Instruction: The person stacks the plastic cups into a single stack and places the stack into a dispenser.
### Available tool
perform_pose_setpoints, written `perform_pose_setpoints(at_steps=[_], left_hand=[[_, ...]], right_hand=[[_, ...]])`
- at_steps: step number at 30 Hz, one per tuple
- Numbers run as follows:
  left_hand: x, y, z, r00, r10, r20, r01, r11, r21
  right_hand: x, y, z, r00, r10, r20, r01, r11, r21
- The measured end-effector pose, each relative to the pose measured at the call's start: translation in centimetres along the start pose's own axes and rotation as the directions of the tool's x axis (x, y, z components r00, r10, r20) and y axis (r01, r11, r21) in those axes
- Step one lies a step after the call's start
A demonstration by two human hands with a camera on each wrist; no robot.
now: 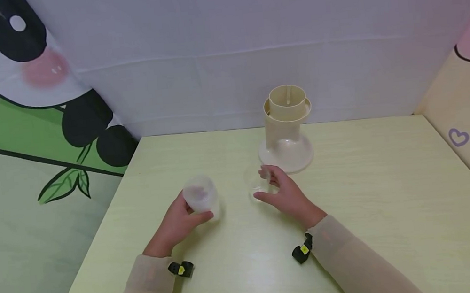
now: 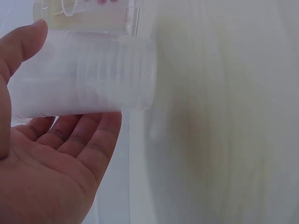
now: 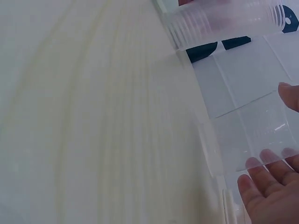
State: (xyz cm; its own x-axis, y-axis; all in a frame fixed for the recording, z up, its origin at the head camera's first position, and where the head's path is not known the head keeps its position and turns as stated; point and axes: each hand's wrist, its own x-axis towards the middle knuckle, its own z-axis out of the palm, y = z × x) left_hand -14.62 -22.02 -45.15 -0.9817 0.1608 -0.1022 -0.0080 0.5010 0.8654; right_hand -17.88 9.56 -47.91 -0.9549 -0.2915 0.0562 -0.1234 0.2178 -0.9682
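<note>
My left hand (image 1: 179,225) holds a cloudy, translucent plastic cup (image 1: 200,192) between thumb and fingers, left of the table's middle. In the left wrist view that cup (image 2: 88,74) shows ribs round its lower part; whether it is one cup or several nested cannot be told. My right hand (image 1: 288,198) has its thumb and fingers round a clear plastic cup (image 1: 258,185), hard to make out against the tabletop. The right wrist view shows this clear cup (image 3: 254,130) smooth and see-through. A gap separates the two cups.
Behind my right hand stands a beige holder (image 1: 278,133) with two round tubes and a wide round base (image 1: 293,157). The pale wooden table (image 1: 371,190) ends at a white cloth backdrop (image 1: 195,89). A printed cloth (image 1: 27,242) hangs on the left, a peach panel on the right.
</note>
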Motion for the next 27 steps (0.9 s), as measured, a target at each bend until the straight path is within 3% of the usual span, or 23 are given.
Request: perform_pose_setpoints(at_steps=[12, 27], left_hand=[[0.0, 0.2, -0.1, 1.000, -0.005, 0.003, 0.005, 1.000, 0.004], [-2.2, -1.3, -2.8, 0.998, 0.031, 0.059, -0.032, 0.999, 0.011]], right_hand=[[0.2, -0.5, 0.2, 0.999, -0.042, -0.003, 0.042, 0.999, 0.027], [-2.7, -3.3, 4.1, 0.993, -0.094, -0.072, 0.098, 0.993, 0.061]])
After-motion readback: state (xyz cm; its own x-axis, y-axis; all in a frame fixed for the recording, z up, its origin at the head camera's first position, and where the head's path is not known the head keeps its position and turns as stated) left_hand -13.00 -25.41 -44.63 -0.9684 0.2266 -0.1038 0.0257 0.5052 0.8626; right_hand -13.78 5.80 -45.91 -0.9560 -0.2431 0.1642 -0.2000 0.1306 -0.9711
